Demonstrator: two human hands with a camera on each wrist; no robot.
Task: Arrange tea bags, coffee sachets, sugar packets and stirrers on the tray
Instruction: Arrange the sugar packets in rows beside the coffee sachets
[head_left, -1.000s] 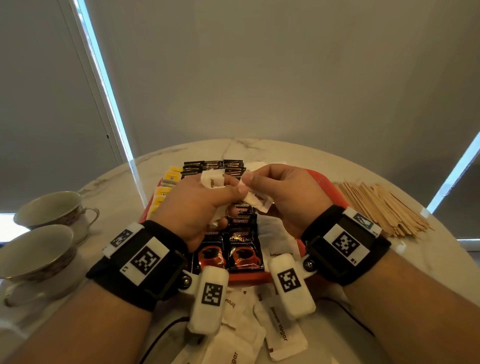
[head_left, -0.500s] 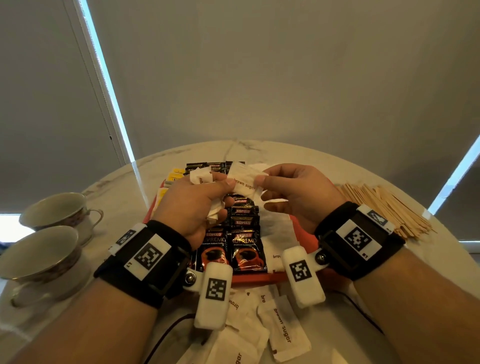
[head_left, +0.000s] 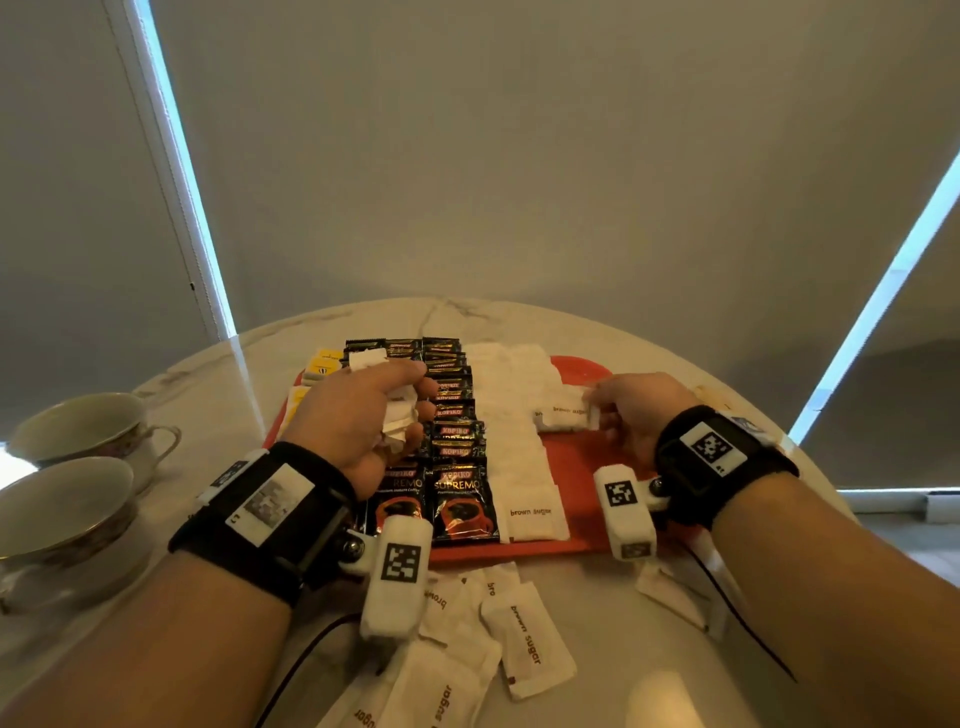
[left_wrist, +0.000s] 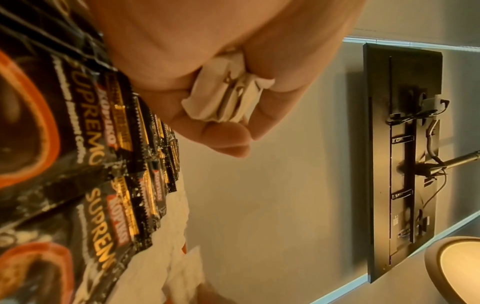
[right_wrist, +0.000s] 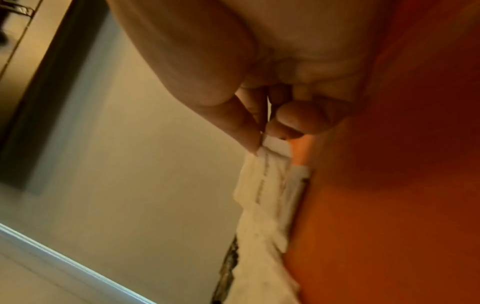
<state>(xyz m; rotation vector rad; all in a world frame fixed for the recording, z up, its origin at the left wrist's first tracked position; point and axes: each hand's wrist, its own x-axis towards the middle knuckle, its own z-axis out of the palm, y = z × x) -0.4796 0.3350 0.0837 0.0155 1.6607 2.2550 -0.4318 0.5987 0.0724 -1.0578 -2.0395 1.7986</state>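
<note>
Left hand (head_left: 358, 426) curled around a bundle of white sugar packets (left_wrist: 228, 96), hovering over two columns of black coffee sachets (head_left: 457, 441) on the red tray (head_left: 576, 467). Right hand (head_left: 631, 410) pinching one brown sugar packet (head_left: 563, 415) between thumb and fingertips (right_wrist: 246, 131), the packet lying on the tray just left of that hand, beside a column of overlapped sugar packets (head_left: 519, 447). Yellow tea bags (head_left: 324, 364) beyond the left hand. Loose sugar packets (head_left: 527, 639) on the marble table (head_left: 649, 691) near both wrists. Two cups (head_left: 78, 431) left of the left hand; wooden stirrers mostly hidden behind the right wrist
</note>
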